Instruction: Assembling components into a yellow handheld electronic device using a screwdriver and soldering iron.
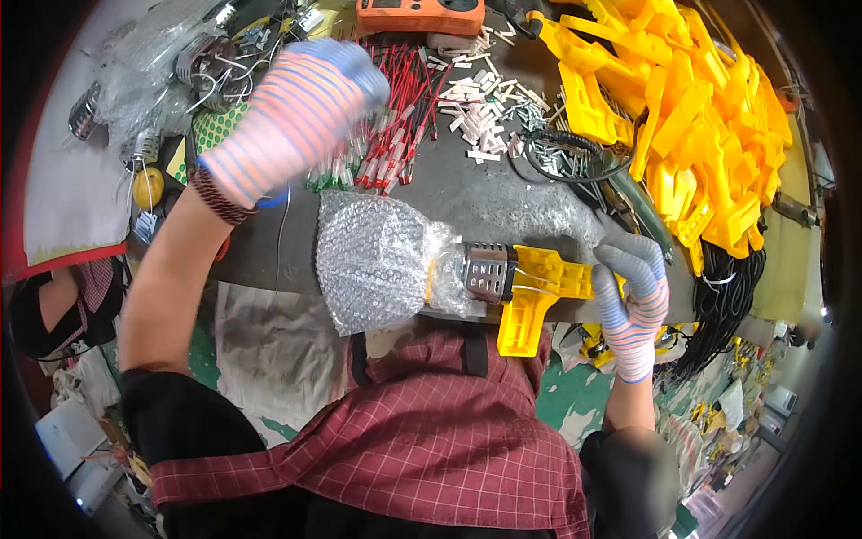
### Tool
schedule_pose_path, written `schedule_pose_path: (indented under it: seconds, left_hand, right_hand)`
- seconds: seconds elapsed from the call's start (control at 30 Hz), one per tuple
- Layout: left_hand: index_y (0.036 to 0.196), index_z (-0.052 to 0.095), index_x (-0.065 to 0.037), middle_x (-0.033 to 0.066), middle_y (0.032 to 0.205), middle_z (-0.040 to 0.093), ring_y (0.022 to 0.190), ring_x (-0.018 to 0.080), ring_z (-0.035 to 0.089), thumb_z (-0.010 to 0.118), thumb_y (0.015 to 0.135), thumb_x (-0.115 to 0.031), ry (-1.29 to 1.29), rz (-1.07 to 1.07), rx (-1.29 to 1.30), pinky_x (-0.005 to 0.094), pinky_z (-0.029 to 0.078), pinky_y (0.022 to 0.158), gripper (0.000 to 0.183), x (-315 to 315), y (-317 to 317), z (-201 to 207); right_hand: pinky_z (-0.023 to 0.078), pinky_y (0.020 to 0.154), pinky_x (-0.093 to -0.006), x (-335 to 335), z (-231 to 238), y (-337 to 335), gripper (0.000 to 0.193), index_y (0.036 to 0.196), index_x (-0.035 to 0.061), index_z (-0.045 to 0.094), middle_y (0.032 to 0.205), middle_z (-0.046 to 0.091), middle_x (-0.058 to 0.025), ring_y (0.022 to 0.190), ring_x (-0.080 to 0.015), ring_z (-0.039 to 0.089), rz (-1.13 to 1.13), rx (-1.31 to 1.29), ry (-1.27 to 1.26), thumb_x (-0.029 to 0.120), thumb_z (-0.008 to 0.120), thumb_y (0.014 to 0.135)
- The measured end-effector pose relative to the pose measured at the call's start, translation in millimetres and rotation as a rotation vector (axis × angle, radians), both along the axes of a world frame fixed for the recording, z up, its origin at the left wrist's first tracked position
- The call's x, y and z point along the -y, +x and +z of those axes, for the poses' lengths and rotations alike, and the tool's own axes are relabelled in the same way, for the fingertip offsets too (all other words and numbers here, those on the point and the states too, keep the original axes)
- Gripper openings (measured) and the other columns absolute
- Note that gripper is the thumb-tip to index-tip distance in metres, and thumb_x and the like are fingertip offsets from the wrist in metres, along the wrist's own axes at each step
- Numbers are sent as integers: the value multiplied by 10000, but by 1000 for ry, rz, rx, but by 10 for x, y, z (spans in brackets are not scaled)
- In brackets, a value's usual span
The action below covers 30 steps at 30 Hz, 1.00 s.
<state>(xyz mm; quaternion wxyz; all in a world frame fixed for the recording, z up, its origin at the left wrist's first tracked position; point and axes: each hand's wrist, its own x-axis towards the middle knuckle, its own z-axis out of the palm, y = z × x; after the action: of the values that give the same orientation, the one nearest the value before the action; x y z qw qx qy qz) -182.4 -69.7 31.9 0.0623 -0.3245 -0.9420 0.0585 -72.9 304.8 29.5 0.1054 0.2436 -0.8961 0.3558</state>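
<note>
The gloved left hand [292, 117] hovers loosely curled, holding nothing, up-left of the yellow tool [530, 292]. The tool's bubble-wrapped head [377, 260] rests on the counter [503, 202]; the right hand [633, 301] grips its right end.

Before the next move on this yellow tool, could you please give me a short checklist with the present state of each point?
1. Right hand grips the yellow tool: ok.
2. Bubble wrap covers the tool's front end: ok.
3. Left hand on the tool: not ok, raised above the red wires.
4. Tool supported by the bench: ok, at its near edge.
5. Wrap fastened: cannot tell.
</note>
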Motion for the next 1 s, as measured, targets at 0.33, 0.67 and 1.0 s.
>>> schedule_pose_path:
  seconds: [0.33,0.67,1.0]
  left_hand:
    - [869,682,-122,24,903,671,840,247,623,774,669,-149,1057,-217,-97,382,499,730,222,-995,1105,0]
    - [909,696,-100,83,941,668,868,262,635,726,737,-134,768,8,-46,415,502,755,178,-840,944,-287]
    - [974,661,-112,150,958,659,935,355,627,639,863,-313,165,513,49,455,502,830,231,-631,-41,-473]
  right_hand:
    - [502,938,-459,711,445,-262,295,1079,44,690,1037,679,-142,935,-330,660,281,-244,78,112,709,792]
    - [533,740,-303,510,228,-13,168,1022,39,719,904,722,-105,778,-193,682,51,495,-325,89,713,862]
    - [476,738,-257,147,215,112,254,1084,-24,711,914,707,-71,776,-114,605,-93,327,-219,127,707,879]
